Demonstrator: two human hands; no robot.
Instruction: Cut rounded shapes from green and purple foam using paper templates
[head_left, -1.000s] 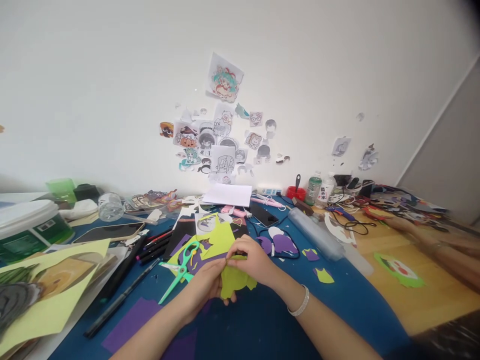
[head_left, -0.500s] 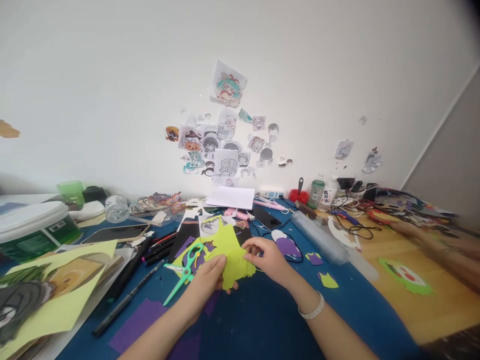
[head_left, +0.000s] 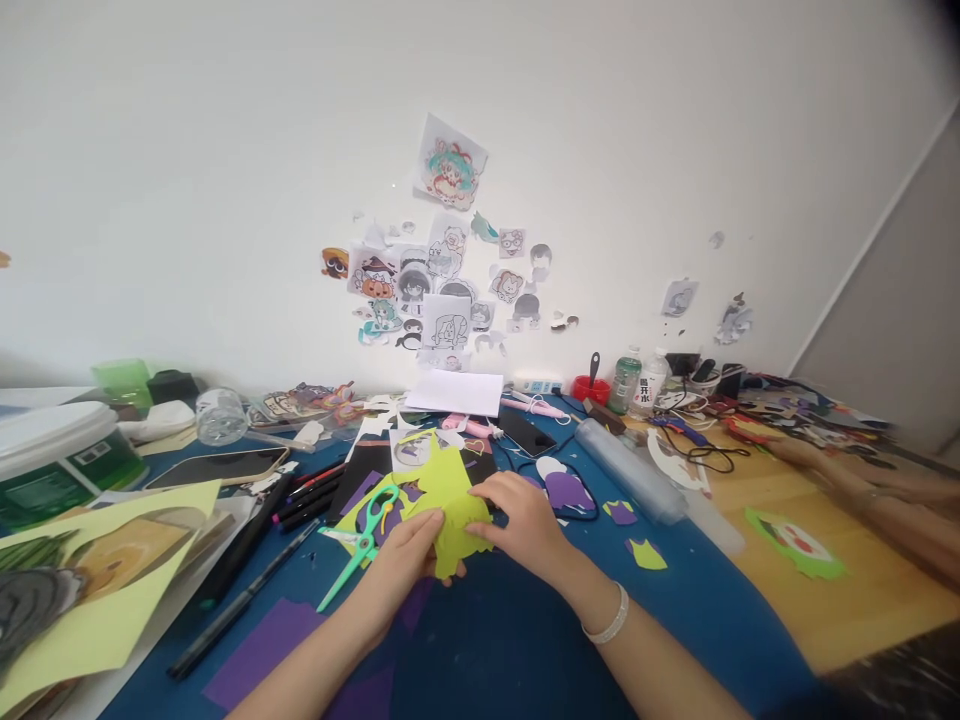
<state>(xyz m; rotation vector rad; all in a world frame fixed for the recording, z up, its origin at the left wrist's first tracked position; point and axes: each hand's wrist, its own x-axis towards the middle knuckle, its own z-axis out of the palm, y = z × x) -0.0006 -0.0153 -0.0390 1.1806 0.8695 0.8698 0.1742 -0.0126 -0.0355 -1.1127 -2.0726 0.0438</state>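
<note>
My left hand (head_left: 401,563) and my right hand (head_left: 517,520) both pinch a yellow-green paper cutout (head_left: 454,530) above the blue mat (head_left: 510,640). The left hand grips its lower left edge, the right hand its upper right edge. A silver bracelet (head_left: 609,620) sits on my right wrist. Teal scissors (head_left: 360,545) lie just left of my left hand, on purple and yellow-green paper scraps (head_left: 375,505).
Black pens (head_left: 247,590), a phone (head_left: 217,466), a green tub (head_left: 56,460) and a drawing sheet (head_left: 82,580) crowd the left. A clear roll (head_left: 630,470), bottles (head_left: 626,380) and scraps lie right. Another person's arm (head_left: 862,485) rests on the wooden table (head_left: 862,600).
My right hand has shifted along the cutout's upper edge, away then back, while the left hand kept hold below. The paper has turned slightly between my fingers.
</note>
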